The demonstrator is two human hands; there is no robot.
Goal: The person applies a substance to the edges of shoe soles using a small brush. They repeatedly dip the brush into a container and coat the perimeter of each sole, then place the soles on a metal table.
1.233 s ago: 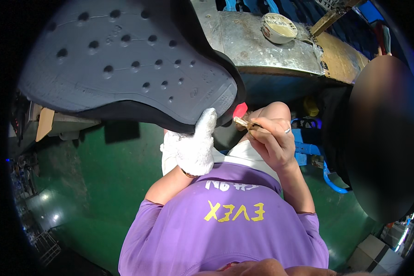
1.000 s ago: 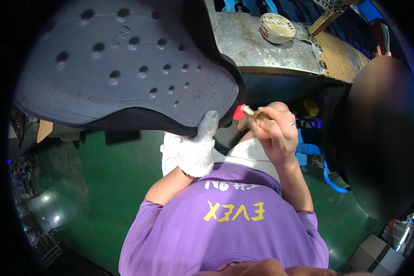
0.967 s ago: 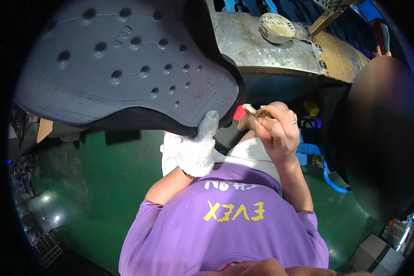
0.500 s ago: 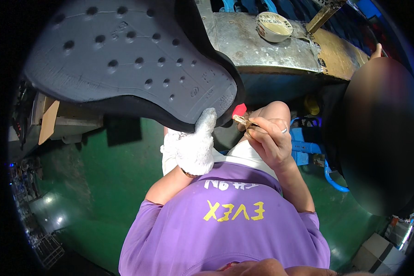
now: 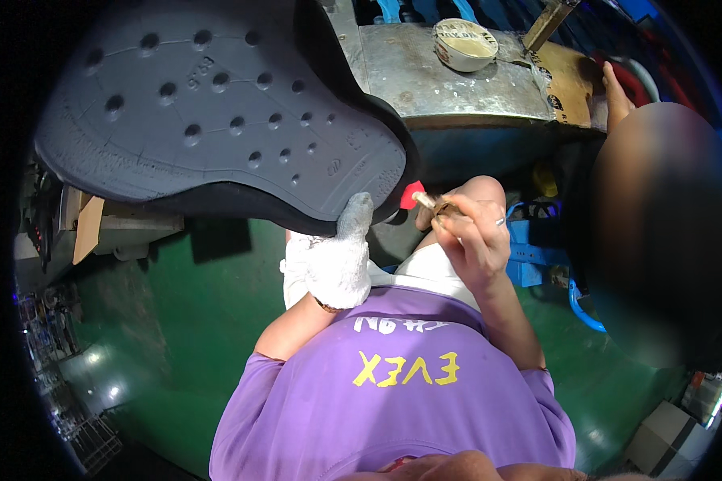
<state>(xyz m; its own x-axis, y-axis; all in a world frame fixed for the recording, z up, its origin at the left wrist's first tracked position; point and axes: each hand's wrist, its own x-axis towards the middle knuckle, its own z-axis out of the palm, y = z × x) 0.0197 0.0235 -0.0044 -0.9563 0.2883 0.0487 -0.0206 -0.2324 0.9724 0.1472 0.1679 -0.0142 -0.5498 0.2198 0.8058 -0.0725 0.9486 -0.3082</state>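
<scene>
A large dark grey moulded panel [image 5: 217, 120] with rows of dimples and a raised black rim fills the upper left. Its exact kind I cannot tell. My left hand [image 5: 337, 256], in a white knitted glove, grips the panel's narrow near end, thumb on the dimpled face and the other fingers hidden behind. My bare right hand [image 5: 475, 236] pinches a small brush-like tool [image 5: 427, 202] with a pale tip. That tip points left at a small bright red piece [image 5: 411, 195] beside the panel's black edge. Whether they touch, I cannot tell.
A worn metal-topped bench [image 5: 425, 88] runs along the far side, holding a round tub [image 5: 465, 46] of pale contents. At the right sits another person, whose hand [image 5: 618, 96] reaches the bench. A blue stool frame [image 5: 529, 260] stands between us.
The panel and my left hand have shifted slightly left. My right hand has turned, so the tool's tip now sits right of the red piece instead of below it. The other person's hand has moved left.
</scene>
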